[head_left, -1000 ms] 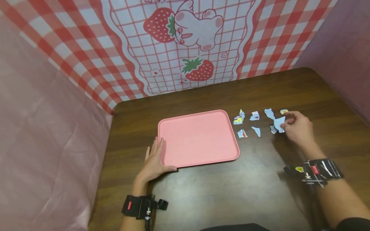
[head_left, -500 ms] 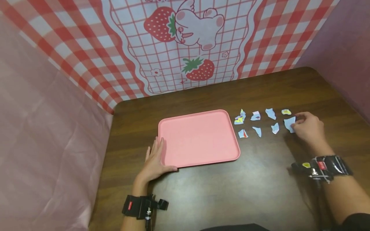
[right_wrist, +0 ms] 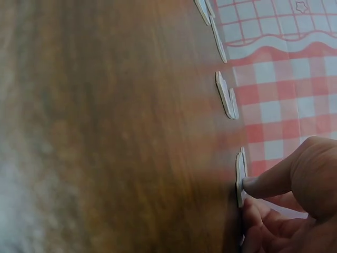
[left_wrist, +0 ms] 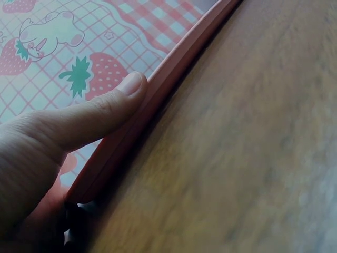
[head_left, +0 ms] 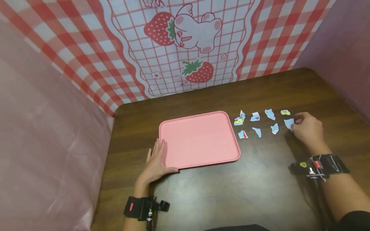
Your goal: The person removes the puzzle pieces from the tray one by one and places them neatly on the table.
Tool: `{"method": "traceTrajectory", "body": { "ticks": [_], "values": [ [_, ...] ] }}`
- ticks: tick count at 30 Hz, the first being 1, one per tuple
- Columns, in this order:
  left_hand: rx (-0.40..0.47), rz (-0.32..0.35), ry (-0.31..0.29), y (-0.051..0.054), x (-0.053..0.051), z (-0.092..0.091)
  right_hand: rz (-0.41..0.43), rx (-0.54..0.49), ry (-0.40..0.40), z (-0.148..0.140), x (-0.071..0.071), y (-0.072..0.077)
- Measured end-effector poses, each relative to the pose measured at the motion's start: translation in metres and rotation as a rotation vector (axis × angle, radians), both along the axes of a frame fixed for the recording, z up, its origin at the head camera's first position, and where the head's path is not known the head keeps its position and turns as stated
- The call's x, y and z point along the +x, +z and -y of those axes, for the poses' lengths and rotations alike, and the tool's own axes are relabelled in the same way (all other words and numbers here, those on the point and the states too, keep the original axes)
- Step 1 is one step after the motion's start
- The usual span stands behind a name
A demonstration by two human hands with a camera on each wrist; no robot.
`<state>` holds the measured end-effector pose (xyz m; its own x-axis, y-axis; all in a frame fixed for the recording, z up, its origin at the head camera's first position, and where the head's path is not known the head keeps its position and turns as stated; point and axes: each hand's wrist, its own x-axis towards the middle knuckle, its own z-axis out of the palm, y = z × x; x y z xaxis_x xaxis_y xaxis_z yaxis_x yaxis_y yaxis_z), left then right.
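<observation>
At the lower left corner of the pink tray (head_left: 199, 139), my left hand (head_left: 156, 165) rests with fingers spread and fairly straight; its thumb (left_wrist: 113, 103) lies along the near rim. My right hand (head_left: 310, 130) has its thumb and curled fingers at a flat, light-blue puzzle piece (head_left: 288, 124), pinching it by its right side at the table. That piece ends the near row of irregular pieces. Close by lie a yellow-marked piece (head_left: 285, 112) and a pale blue piece (head_left: 274, 128). In the right wrist view the thumb tip touches the held piece (right_wrist: 240, 179); other fingers partly hide it.
Further pieces lie in two rows right of the tray, among them a yellow-and-purple piece (head_left: 239, 118), a red-marked piece (head_left: 242, 134) and a narrow blue piece (head_left: 257, 132). A strawberry-print cloth (head_left: 196, 38) hangs behind the wooden table (head_left: 219, 199).
My right hand has moved right with the light-blue puzzle piece, away from its neighbours, then stayed there with it. The left hand and tray have kept their places; the head view tilted slightly.
</observation>
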<state>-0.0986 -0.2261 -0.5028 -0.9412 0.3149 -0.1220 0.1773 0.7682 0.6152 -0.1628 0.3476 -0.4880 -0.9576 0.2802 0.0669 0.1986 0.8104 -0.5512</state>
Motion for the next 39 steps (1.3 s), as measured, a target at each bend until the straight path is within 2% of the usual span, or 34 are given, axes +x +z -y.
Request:
{"method": "traceTrajectory", "body": {
  "ticks": [4,8,13,18,21,26,29,34,39],
  "values": [
    [0.002,-0.007,0.012,-0.002,-0.002,0.0,-0.001,-0.016,0.014,0.0,-0.009,-0.003],
    [0.002,-0.018,0.005,-0.005,-0.01,0.0,-0.007,-0.027,0.01,-0.001,-0.017,-0.004],
    [0.012,-0.024,-0.014,-0.01,-0.018,-0.002,-0.021,-0.057,-0.017,-0.006,-0.017,-0.002],
    [0.022,-0.012,-0.012,-0.011,-0.015,-0.005,-0.066,-0.084,-0.079,-0.012,-0.015,0.013],
    [0.029,-0.012,-0.002,-0.01,-0.014,-0.007,-0.064,-0.099,-0.092,-0.012,-0.015,0.021],
    [0.027,0.005,0.004,-0.009,-0.015,-0.008,-0.085,-0.097,-0.079,0.005,-0.012,0.021],
    [0.018,0.003,0.007,-0.01,-0.021,-0.008,-0.143,-0.084,-0.044,0.023,-0.015,0.016],
    [0.01,0.018,0.019,-0.01,-0.032,-0.004,-0.269,-0.06,0.083,0.061,-0.019,0.009],
    [-0.004,0.051,0.063,-0.006,-0.042,-0.003,-0.33,-0.044,0.235,0.086,-0.022,0.017]
  ]
}}
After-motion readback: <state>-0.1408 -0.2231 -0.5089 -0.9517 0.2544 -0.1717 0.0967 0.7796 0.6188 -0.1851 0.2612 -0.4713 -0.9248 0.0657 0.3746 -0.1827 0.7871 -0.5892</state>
